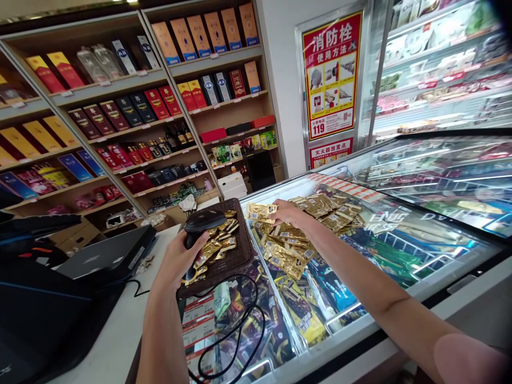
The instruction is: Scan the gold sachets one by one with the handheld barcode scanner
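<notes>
Gripping the black scanner (206, 220) by its handle, the left hand (178, 258) has its fingers curled round and its thumb along the near side — a firm hold that seems meant to keep the head up and turned toward the other hand. The right hand (287, 212) is reached out over the freezer (320, 349), closed to a pinch on the near end of a gold packet (259, 212). Holding it by that end leaves most of the wrapper in plain view, probably so the fingers do not cover the print.

The packet is just beyond the basket's far right corner. More packets lie loose below and beside the right hand; others sit in the basket (237, 256), close under the scanner. Standing between counter (108, 330) and pile (286, 258), the basket looks set within easy reach of both hands. The cable (264, 320) lies in slack loops over the freezer's near part — length enough, it appears, for the scanner to move freely.
</notes>
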### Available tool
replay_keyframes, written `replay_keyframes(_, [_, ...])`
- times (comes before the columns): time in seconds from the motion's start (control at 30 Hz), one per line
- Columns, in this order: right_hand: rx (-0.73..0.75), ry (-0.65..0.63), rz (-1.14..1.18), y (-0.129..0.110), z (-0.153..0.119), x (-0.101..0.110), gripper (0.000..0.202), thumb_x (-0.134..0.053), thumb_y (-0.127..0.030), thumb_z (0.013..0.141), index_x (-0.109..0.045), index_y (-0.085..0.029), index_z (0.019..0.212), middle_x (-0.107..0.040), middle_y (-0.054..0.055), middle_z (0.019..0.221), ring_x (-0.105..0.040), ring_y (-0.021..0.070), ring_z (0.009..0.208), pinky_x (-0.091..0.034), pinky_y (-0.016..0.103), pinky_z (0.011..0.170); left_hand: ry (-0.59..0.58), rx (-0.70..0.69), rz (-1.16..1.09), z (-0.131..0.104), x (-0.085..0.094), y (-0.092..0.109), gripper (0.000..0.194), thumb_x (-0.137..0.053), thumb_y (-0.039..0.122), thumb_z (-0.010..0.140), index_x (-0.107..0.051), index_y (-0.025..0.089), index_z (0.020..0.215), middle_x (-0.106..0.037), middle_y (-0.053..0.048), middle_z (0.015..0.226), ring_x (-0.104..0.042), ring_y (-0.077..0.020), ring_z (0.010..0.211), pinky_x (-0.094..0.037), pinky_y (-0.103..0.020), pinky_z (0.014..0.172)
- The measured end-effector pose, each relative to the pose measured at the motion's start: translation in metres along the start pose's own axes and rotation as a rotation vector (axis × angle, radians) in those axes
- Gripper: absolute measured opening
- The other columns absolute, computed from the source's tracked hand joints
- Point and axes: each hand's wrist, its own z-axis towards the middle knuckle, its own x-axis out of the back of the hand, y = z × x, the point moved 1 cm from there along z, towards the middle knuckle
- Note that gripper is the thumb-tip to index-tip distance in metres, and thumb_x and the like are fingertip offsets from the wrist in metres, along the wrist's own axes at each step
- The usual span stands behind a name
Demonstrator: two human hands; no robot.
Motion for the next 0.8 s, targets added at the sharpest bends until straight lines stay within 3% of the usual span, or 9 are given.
replay_keyframes(0.13, [-0.015,-0.057,0.037,0.001,0.002,-0.004,0.034,-0.071,-0.003,0.072,-0.054,-0.015,0.099,-0.057,0.000,0.078,-0.066,0.0155,0.067,-0.061,0.030,0.064,-0.023,-0.016,-0.029,0.002,-0.014,0.003,0.050,-0.066,0.069,0.070,-0.054,0.020,0.078,-0.056,0.003,0.055,-0.050,-0.0131,0.050,-0.035,-0.023,0.048])
replay_keyframes(0.33, [-0.048,-0.043,0.014,-0.003,-0.001,-0.004,0.046,-0.074,-0.008,0.073,-0.052,-0.016,0.112,-0.058,0.001,0.082,-0.069,0.0174,0.068,-0.060,0.029,0.063,-0.104,0.015,-0.038,0.001,-0.032,0.009,0.050,-0.068,0.066,0.068,-0.057,0.021,0.086,-0.053,0.005,0.054,-0.052,-0.0149,0.052,-0.037,-0.023,0.048])
replay_keyframes(0.6, [-0.022,-0.090,0.102,0.000,0.005,-0.007,0.033,-0.069,-0.001,0.073,-0.051,-0.016,0.096,-0.062,0.003,0.087,-0.068,0.0163,0.073,-0.063,0.031,0.066,-0.091,-0.042,-0.063,0.001,-0.037,0.010,0.048,-0.069,0.064,0.068,-0.058,0.021,0.086,-0.050,0.005,0.057,-0.050,-0.0139,0.052,-0.039,-0.023,0.048])
replay_keyframes(0.8, [-0.039,-0.074,0.078,-0.009,-0.004,-0.006,0.039,-0.073,-0.004,0.072,-0.052,-0.016,0.103,-0.058,-0.001,0.080,-0.066,0.0145,0.070,-0.062,0.028,0.065,-0.089,-0.019,-0.071,0.002,-0.035,0.011,0.050,-0.070,0.066,0.066,-0.057,0.021,0.082,-0.052,0.005,0.056,-0.050,-0.0129,0.051,-0.039,-0.022,0.049])
